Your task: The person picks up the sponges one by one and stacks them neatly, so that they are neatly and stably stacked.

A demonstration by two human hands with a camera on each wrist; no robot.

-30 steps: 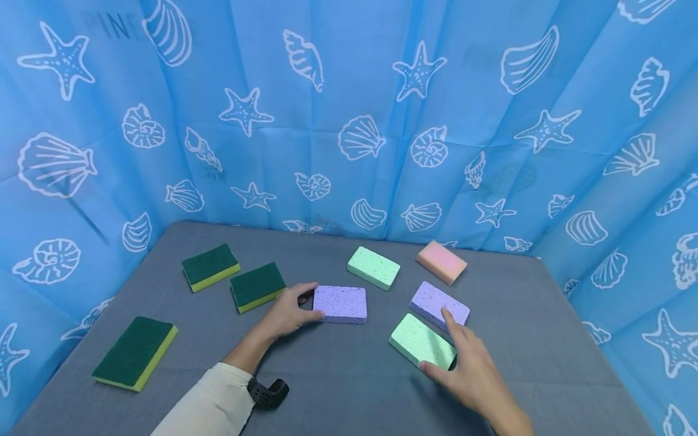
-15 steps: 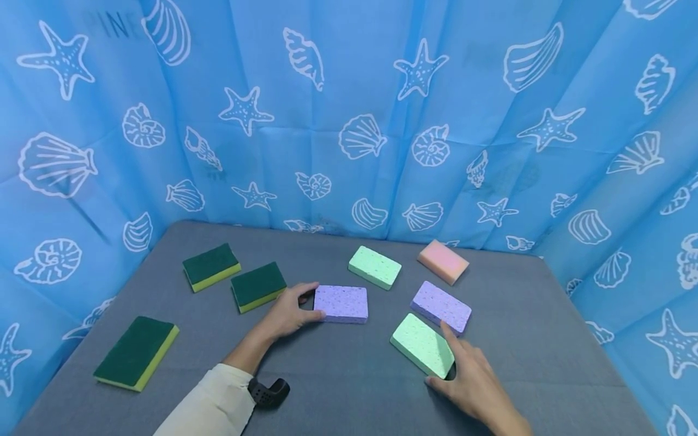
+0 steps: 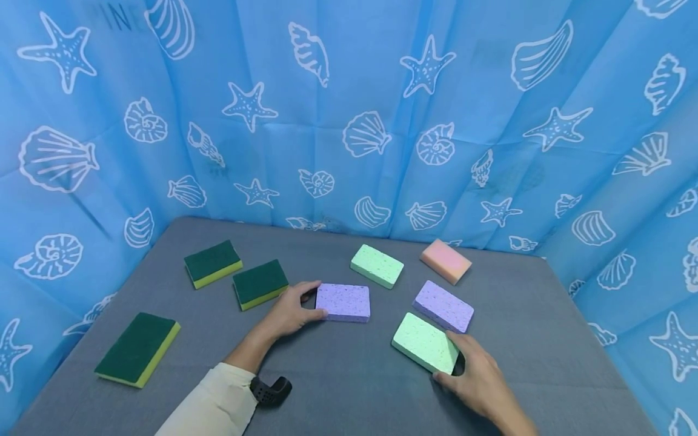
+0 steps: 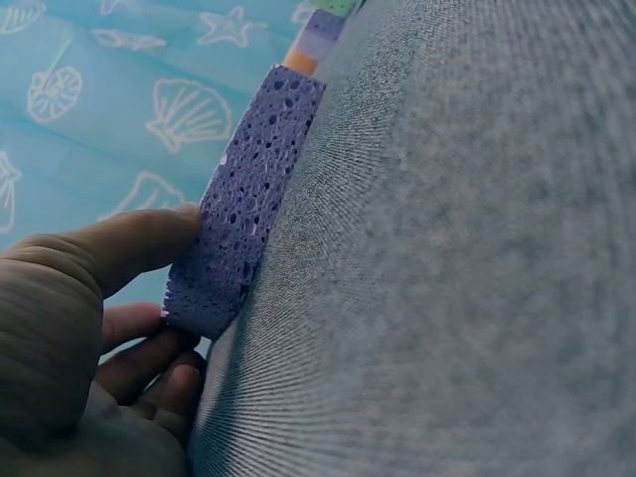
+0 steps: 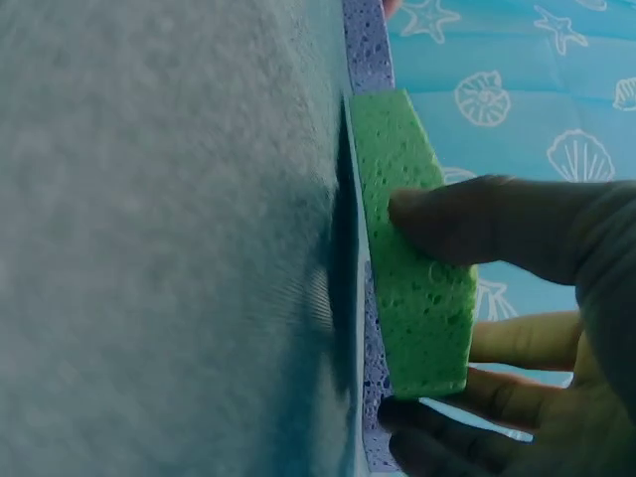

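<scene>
- We see the left hand (image 3: 288, 313) pinching the short end of a purple sponge (image 3: 343, 302) — thumb and fingers curled round its edge as it lies flat on the grey worktop (image 3: 338, 375).
- The right hand (image 3: 475, 378) grips the near corner of a light green sponge (image 3: 424, 341), thumb on its side and fingers at the end; in the right wrist view that end is tipped up off the worktop.
- Just behind it lies a 2nd purple sponge (image 3: 443, 306).
- Further back — another light green sponge (image 3: 377, 266) and a pink one (image 3: 445, 261).
- 3 dark green scouring sponges (image 3: 213, 263) lie to the left.
</scene>
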